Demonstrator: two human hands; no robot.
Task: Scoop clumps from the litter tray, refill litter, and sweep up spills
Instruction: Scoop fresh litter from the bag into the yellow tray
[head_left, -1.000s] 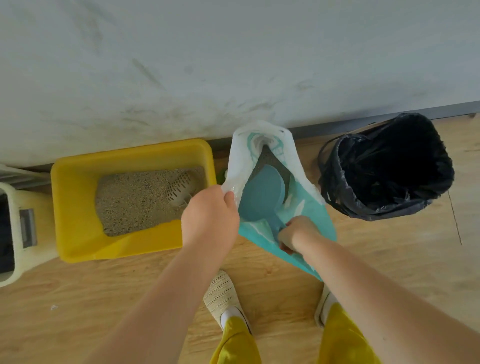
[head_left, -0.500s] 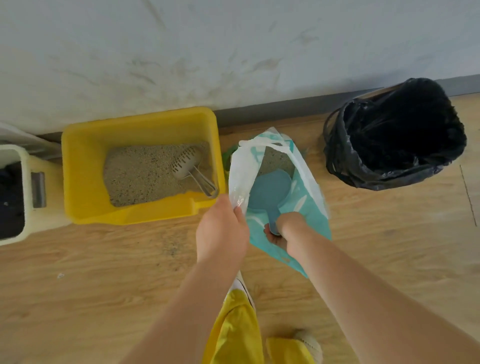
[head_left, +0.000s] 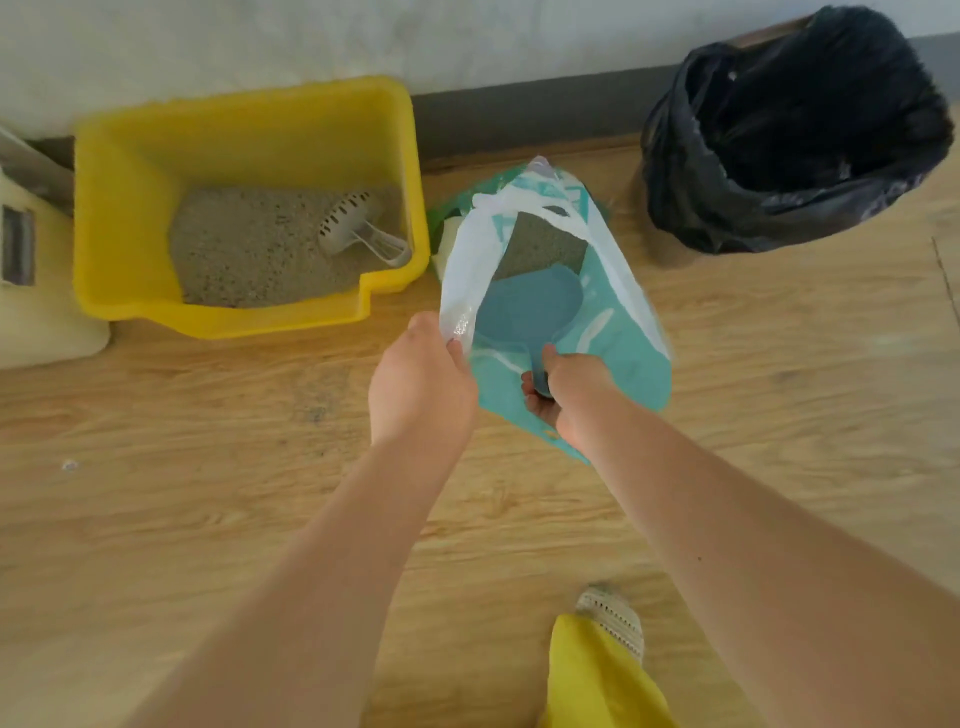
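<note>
A yellow litter tray (head_left: 119, 218) stands against the wall at the left, holding grey litter and a white slotted scoop (head_left: 353, 228). Right of it is a teal and white litter bag (head_left: 623, 338), open at the top, with grey litter visible inside. My left hand (head_left: 421, 384) pinches the bag's white rim and holds it open. My right hand (head_left: 556, 395) grips the handle of a blue scoop (head_left: 524, 306) whose bowl lies inside the bag's mouth.
A bin with a black liner (head_left: 795, 130) stands at the right by the wall. A cream-coloured box (head_left: 31, 291) sits left of the tray. The floor is light wood, with a few grains near the tray. My yellow trouser leg and shoe (head_left: 613, 623) are at the bottom.
The camera has pulled back and the view shifted, so tray, bag and bin sit higher in the frame. The blue scoop is a little further out of the bag. Both hands keep their grips.
</note>
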